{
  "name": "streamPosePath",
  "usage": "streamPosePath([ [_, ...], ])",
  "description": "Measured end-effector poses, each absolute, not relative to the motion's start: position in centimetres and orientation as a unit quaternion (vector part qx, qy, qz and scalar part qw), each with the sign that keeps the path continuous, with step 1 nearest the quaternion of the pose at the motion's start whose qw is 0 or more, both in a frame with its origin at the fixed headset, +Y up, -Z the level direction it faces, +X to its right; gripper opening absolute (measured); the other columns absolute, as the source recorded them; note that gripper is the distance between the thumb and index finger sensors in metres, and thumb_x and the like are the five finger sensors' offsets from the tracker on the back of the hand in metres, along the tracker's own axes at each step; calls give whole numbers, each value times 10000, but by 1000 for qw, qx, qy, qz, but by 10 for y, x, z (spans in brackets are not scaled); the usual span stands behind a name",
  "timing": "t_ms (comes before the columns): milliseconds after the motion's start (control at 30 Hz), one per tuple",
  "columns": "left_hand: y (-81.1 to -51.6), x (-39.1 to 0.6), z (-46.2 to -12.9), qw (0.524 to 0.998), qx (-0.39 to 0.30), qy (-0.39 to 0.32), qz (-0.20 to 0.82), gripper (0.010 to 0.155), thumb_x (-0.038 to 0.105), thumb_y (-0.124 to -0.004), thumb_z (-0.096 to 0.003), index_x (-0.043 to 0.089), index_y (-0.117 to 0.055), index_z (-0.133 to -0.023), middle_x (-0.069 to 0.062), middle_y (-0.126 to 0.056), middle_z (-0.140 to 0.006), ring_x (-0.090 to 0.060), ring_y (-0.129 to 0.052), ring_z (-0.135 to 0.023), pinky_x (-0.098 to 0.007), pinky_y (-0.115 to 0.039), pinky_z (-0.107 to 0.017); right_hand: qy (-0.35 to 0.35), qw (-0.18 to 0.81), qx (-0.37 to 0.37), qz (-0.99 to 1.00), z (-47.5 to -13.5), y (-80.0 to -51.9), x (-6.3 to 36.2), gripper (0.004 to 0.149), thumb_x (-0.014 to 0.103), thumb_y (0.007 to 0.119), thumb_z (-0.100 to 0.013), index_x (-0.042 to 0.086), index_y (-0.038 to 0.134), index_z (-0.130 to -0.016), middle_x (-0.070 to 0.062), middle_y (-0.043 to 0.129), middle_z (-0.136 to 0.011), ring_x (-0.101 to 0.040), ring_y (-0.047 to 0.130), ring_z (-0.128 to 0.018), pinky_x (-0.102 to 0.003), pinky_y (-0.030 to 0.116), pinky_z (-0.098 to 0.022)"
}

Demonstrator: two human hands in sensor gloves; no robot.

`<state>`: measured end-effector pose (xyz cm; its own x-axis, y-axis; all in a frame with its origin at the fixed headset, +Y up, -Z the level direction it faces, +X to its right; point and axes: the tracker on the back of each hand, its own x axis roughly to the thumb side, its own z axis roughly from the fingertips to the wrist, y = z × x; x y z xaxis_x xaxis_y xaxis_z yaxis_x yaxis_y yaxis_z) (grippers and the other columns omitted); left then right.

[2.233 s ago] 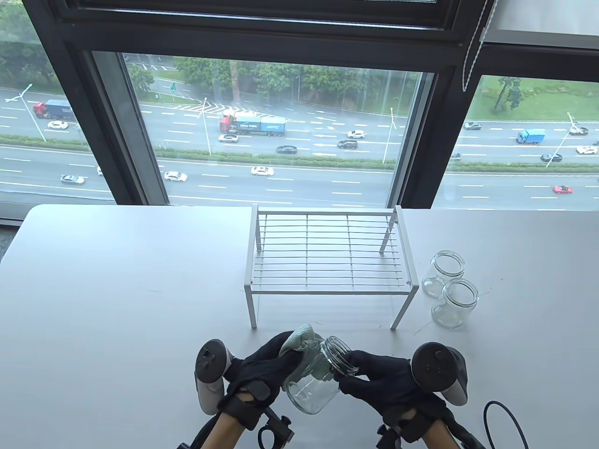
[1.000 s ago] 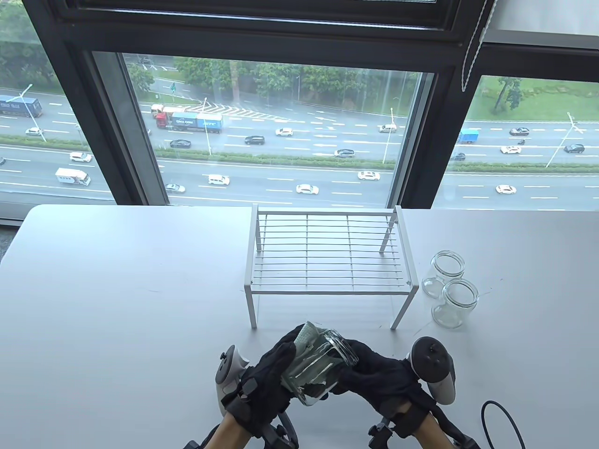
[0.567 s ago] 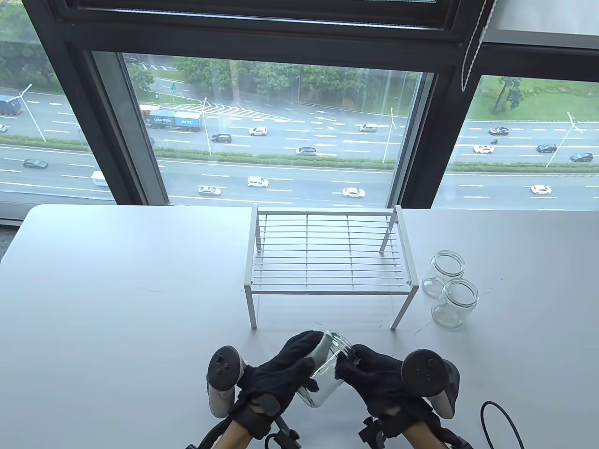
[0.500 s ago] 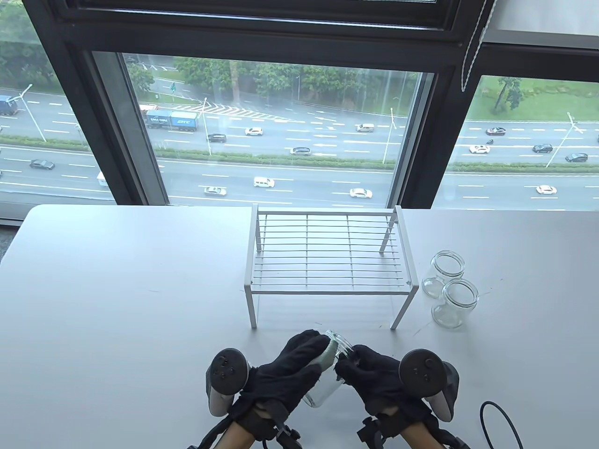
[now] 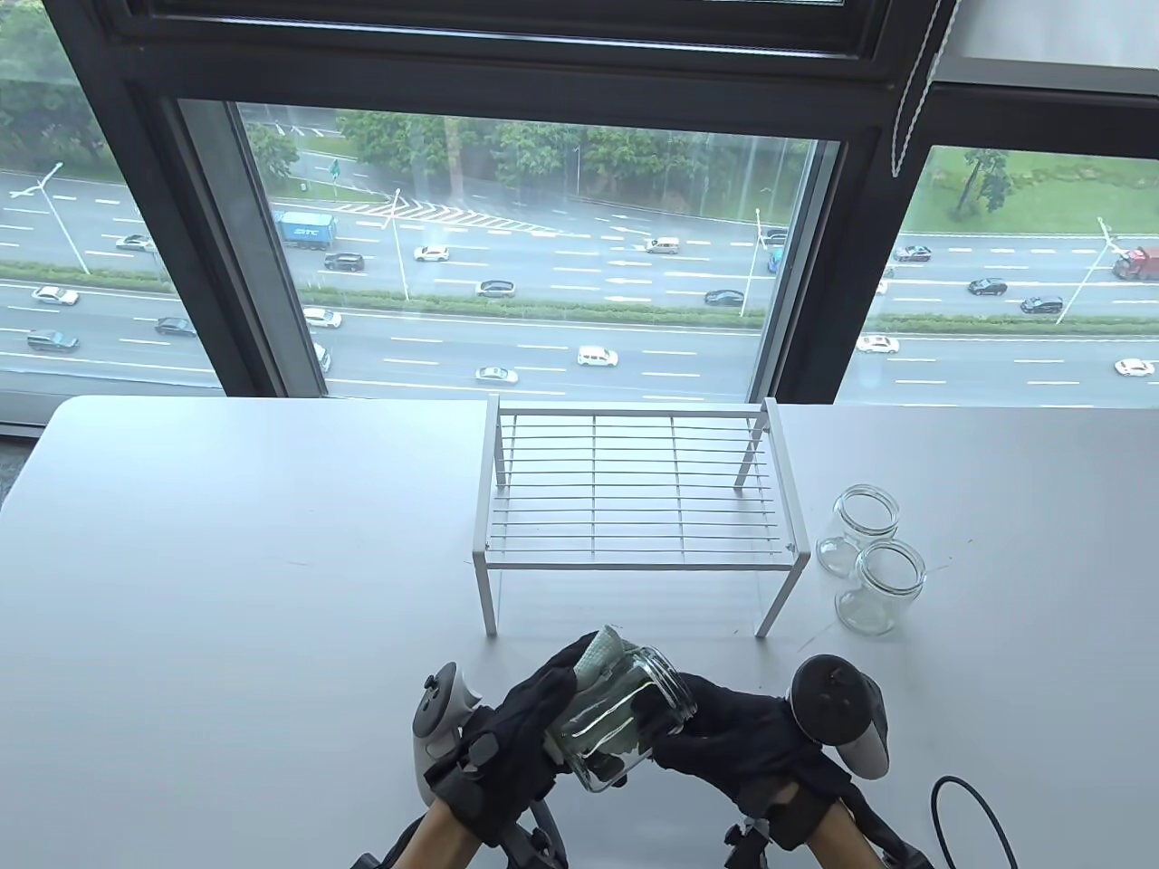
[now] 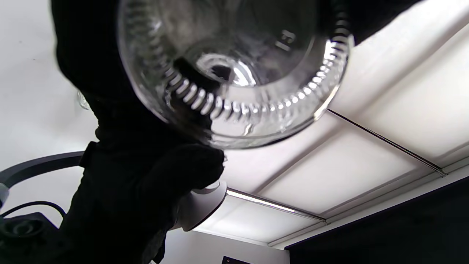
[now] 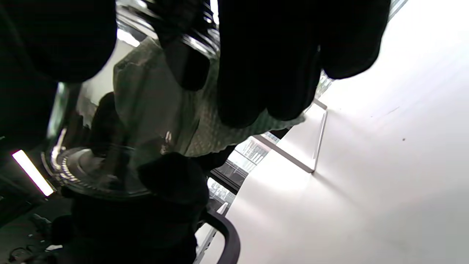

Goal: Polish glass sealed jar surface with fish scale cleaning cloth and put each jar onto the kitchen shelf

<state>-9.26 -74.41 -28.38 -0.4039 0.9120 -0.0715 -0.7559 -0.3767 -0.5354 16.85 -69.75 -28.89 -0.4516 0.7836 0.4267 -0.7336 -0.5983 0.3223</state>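
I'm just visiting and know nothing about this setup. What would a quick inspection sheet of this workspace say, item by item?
Surface: pale grey table, by a window.
Job's things: clear glass jar held tilted above the table; pale green scaly cloth against its side; two more clear lidless jars standing right of the shelf; white wire shelf with nothing on it.
Clutter: nothing seen.
Hands: left hand presses the cloth to the jar; right hand grips the jar near its mouth.
Cables: black cable looped at the table's near right edge.
Surroundings: dark-framed window overlooking a busy road.
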Motion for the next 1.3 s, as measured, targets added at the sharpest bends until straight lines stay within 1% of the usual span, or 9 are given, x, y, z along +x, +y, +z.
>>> streamPosePath([
  [133, -736, -96, -284, 564, -154, -238, 775, 607, 653, -667, -576, 405, -579, -1122, -261, -496, -1184, -577, -719, -931, -528, -894, -465, 24, 468, 265, 843, -289, -699, 169, 552, 669, 805, -329, 379, 867, -794, -88, 980, -815, -336, 956, -730, -536, 752, -573],
  [300, -723, -97, -279, 673, -61, -255, 691, 646, 678, -700, -543, 391, -599, -1112, -257, -485, -1190, -605, -669, -943, -578, -854, -481, 4, 503, 166, 848, -293, -710, 175, 551, 706, 771, -316, 345, 893, -714, -68, 1056, -646, -305, 1023, -583, -503, 807, -496],
  [367, -715, -94, -276, 721, -12, -278, 634, 653, 675, -715, -532, 391, -598, -1108, -254, -491, -1188, -606, -669, -940, -572, -856, -483, 34, 533, 115, 838, -294, -715, 179, 564, 709, 768, -323, 322, 893, -714, -72, 1063, -624, -305, 1028, -570, -504, 807, -497],
  [467, -709, -90, -270, 739, 44, -297, 603, 667, 654, -746, -516, 400, -579, -1109, -240, -508, -1183, -613, -645, -942, -569, -840, -497, 119, 577, 18, 808, -291, -723, 183, 575, 705, 741, -345, 288, 897, -710, -72, 1071, -597, -306, 1032, -557, -503, 810, -497],
  [567, -700, -86, -264, 761, 84, -328, 554, 727, 649, -772, -500, 396, -506, -1127, -235, -424, -1200, -602, -588, -978, -593, -795, -543, 179, 615, -22, 768, -289, -730, 182, 578, 705, 717, -366, 274, 899, -706, -71, 1077, -581, -300, 1042, -537, -497, 820, -480],
  [700, -694, -80, -258, 802, 106, -369, 457, 946, 729, -792, -442, 360, -283, -1148, -262, -243, -1199, -595, -495, -1007, -607, -736, -601, 245, 639, -19, 728, -290, -736, 181, 594, 693, 697, -392, 242, 907, -717, -79, 1080, -581, -306, 1046, -526, -499, 824, -471],
  [833, -691, -80, -257, 822, 123, -360, 423, 1002, 694, -834, -431, 355, -201, -1130, -267, -230, -1187, -582, -528, -996, -593, -747, -599, 278, 649, 2, 708, -292, -735, 180, 591, 665, 689, -417, 222, 933, -723, -77, 1089, -554, -300, 1057, -500, -496, 833, -455],
  [1067, -690, -89, -259, 815, 136, -322, 462, 942, 591, -899, -436, 336, -307, -1123, -282, -373, -1156, -569, -663, -919, -555, -813, -550, 297, 649, 50, 699, -291, -733, 173, 584, 645, 692, -430, 217, 961, -721, -43, 1107, -492, -277, 1074, -455, -482, 849, -432],
  [1300, -691, -97, -263, 798, 143, -292, 507, 891, 595, -912, -430, 319, -404, -1108, -293, -507, -1078, -553, -737, -860, -532, -867, -498, 281, 646, 89, 704, -293, -729, 170, 594, 632, 717, -428, 194, 958, -750, -33, 1108, -485, -270, 1076, -454, -477, 847, -439],
])
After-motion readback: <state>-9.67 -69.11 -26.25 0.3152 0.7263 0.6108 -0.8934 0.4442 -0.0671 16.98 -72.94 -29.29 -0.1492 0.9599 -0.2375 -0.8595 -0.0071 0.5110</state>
